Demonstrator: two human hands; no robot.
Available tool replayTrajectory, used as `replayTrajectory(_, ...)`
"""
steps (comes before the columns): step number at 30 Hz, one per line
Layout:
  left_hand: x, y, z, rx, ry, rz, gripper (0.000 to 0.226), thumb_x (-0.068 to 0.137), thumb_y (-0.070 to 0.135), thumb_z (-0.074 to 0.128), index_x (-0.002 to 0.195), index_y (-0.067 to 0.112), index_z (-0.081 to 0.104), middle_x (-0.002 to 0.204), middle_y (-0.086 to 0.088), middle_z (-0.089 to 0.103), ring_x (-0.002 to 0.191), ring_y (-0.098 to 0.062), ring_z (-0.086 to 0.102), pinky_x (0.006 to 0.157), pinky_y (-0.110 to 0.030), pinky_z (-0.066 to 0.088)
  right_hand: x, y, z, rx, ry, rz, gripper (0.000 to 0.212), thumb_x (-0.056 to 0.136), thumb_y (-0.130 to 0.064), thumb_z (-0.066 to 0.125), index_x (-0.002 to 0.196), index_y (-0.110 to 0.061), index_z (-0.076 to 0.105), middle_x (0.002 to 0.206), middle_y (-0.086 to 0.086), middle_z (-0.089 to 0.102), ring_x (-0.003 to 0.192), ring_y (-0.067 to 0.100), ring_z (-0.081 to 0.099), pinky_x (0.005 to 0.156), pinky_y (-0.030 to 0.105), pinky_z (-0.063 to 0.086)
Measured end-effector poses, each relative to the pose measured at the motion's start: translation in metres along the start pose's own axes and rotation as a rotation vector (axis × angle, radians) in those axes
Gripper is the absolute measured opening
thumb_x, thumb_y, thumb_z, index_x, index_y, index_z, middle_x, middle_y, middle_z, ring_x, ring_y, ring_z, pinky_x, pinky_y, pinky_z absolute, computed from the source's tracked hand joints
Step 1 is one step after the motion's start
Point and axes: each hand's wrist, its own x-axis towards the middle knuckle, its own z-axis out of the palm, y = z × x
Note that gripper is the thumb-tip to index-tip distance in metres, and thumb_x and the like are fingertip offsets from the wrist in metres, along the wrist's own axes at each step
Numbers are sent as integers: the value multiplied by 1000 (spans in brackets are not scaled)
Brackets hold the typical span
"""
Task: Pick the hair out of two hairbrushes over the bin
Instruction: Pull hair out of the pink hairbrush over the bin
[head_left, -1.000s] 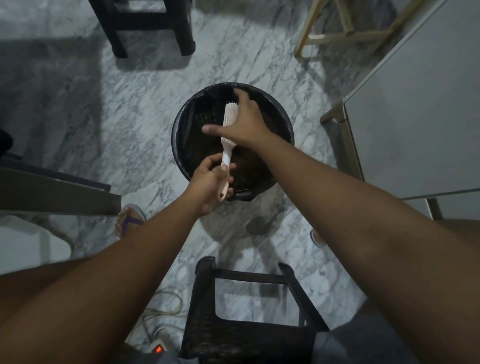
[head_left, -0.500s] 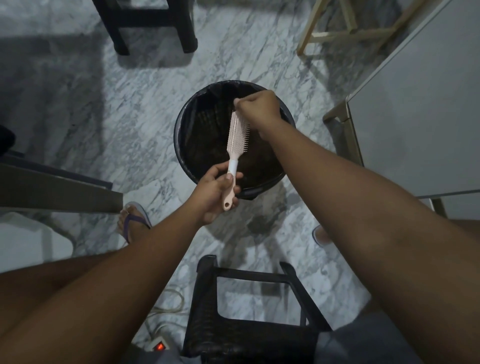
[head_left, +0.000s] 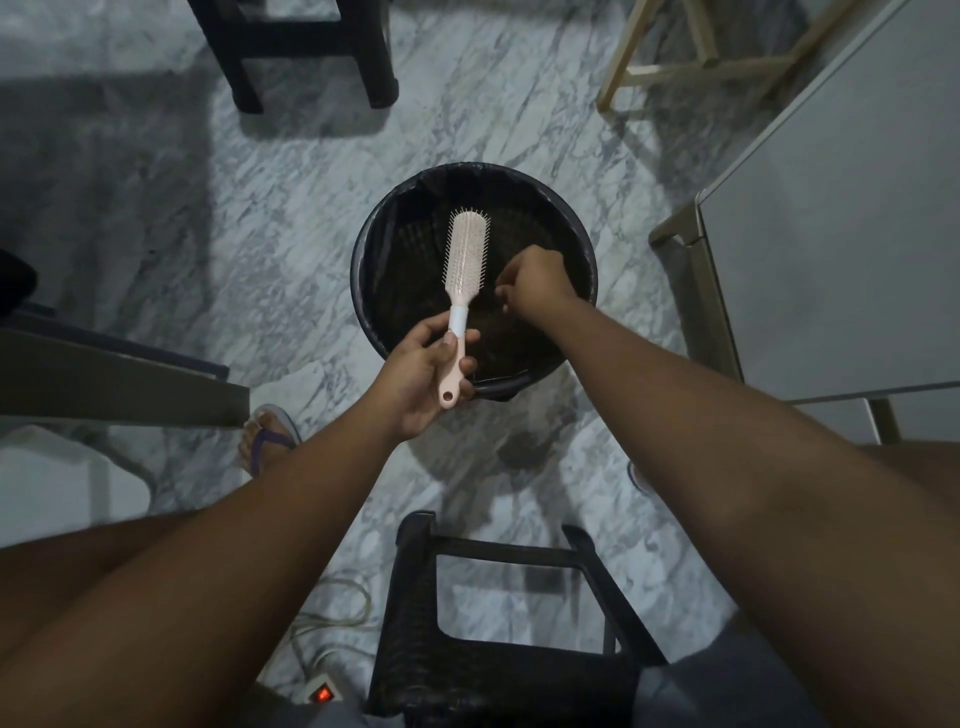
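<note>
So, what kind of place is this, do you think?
Most likely a room in a home: a marble-patterned floor, a black lined bin, a dark stool and a power strip lying on the floor.

The floor (head_left: 291, 218) is grey-veined marble. A dark stool (head_left: 306, 47) stands at the top, a pale wooden frame (head_left: 691, 62) beside it. A grey surface (head_left: 841, 249) fills the right. Nearest, a black woven stool (head_left: 498, 665), a pale cable (head_left: 332, 613) and a power strip (head_left: 319, 693) with its red switch lit.
</note>
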Motion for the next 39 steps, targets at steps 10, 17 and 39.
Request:
replayTrajectory(10,4,-6,-13,163,153,32,30,103,8,44,132,14,50,113,-10,63,64,-15,52,47,-27,44,-6,-42,-45,1086,-333,159,20,95,12,51,95,-1,66,83,7,70,73,10,69,62,22,61)
replayTrajectory(17,5,-5,-8,165,148,30,32,103,7,43,134,13,49,112,-10,63,65,-15,52,47,-26,44,-11,-75,-79,1492,-555,-32,13,100,-3,51,103,-6,64,78,2,71,55,2,62,59,19,58)
replayTrajectory(39,6,-8,8,132,106,3,29,104,8,43,131,14,51,110,-9,64,67,-15,53,50,-28,46,-15,-46,-7,48,381,-546,18,96,-21,58,93,-6,68,87,10,67,82,25,63,75,45,51)
